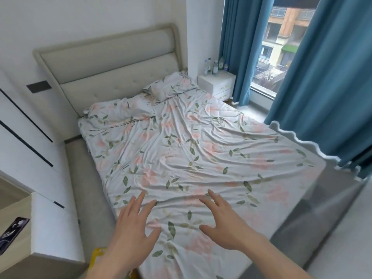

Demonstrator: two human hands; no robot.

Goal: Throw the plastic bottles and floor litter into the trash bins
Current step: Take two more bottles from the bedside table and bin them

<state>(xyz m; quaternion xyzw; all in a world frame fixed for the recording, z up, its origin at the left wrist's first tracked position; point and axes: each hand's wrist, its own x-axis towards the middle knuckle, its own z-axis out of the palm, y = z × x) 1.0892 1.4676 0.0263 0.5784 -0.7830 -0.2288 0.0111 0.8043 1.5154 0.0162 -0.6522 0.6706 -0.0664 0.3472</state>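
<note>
Scanning for targets: we spot plastic bottles [215, 66] clustered on white nightstand [218, 82], upper centre-right of frame, beside blue curtain [239, 47]. No trash bins or floor litter in view. Our left hand [133, 222] and right hand [223, 224] hover, fingers spread, holding nothing, low centre over floral bed sheet [181, 154]. We judge collection not yet begun; next move calls for rounding bed to reach bottles.

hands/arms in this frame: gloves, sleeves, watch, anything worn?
Nothing worn that shows. The left hand and right hand are bare, with no gloves, and no rings are visible on the fingers. Both forearms are bare to the frame edge: no sleeves, watch, bands or markings in view.
</note>
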